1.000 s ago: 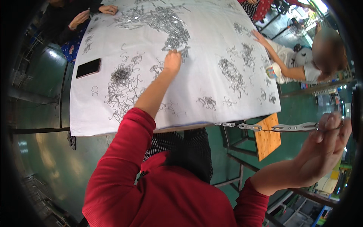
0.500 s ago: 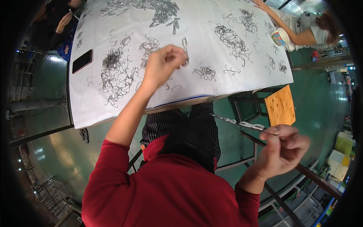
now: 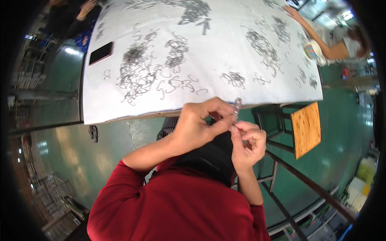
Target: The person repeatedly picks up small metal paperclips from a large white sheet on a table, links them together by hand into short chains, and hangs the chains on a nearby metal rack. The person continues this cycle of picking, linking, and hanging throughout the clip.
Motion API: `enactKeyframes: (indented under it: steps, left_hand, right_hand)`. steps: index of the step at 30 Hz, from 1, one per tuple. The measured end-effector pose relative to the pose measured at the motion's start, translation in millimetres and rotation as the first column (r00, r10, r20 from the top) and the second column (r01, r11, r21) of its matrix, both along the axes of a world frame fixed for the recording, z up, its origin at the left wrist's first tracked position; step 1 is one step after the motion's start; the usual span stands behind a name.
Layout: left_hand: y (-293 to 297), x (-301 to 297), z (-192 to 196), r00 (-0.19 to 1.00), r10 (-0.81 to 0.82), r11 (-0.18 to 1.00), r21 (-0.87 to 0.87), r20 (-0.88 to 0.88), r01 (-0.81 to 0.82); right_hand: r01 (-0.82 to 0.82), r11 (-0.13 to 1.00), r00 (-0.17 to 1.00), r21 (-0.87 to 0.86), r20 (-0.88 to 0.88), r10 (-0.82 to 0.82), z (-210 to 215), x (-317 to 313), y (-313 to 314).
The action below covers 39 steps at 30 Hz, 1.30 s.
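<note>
Near the edge of the desk [image 3: 215,56], I watch remotely as the left hand [image 3: 199,123] pinches a shiny metal piece [image 3: 237,103] beside the right hand [image 3: 247,145], fingertips pressed together, any hold too small to tell.

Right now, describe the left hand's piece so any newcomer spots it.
By the near edge of the white table, the left hand and right hand are close. The slim silvery piece juts from the left hand; unlike the strips and curved wires on the table, it is held.
</note>
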<state>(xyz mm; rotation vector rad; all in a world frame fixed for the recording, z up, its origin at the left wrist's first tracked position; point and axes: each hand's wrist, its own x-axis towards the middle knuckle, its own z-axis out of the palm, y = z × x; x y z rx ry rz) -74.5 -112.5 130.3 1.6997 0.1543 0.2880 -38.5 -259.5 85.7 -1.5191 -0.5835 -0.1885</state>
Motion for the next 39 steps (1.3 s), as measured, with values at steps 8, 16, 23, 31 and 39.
enactKeyframes:
  steps: [8,16,23,31,39]
  left_hand:
    - [19,-14,-29,0.983,0.043,0.988,0.139,0.179,-0.069]
    - [36,-28,-80,0.968,0.134,0.958,0.222,0.214,-0.182]
    - [41,-30,-102,0.978,0.070,0.962,0.245,0.195,-0.117]
    - [48,-35,-113,0.976,0.094,0.968,0.211,0.196,-0.135]
    - [43,-40,-116,0.970,0.110,0.963,0.218,0.217,-0.158]
  right_hand:
    - [-0.091,0.992,0.996,-0.093,-0.021,0.089,-20,2,10]
    - [-0.269,0.838,0.946,-0.475,0.035,0.323,-28,109,136]
    - [-0.125,0.609,0.922,-0.783,0.136,0.363,-92,169,272]
    - [-0.135,0.168,0.956,-0.977,-0.084,0.280,-75,156,321]
    - [-0.661,0.225,0.737,-0.716,-0.564,0.372,-74,186,298]
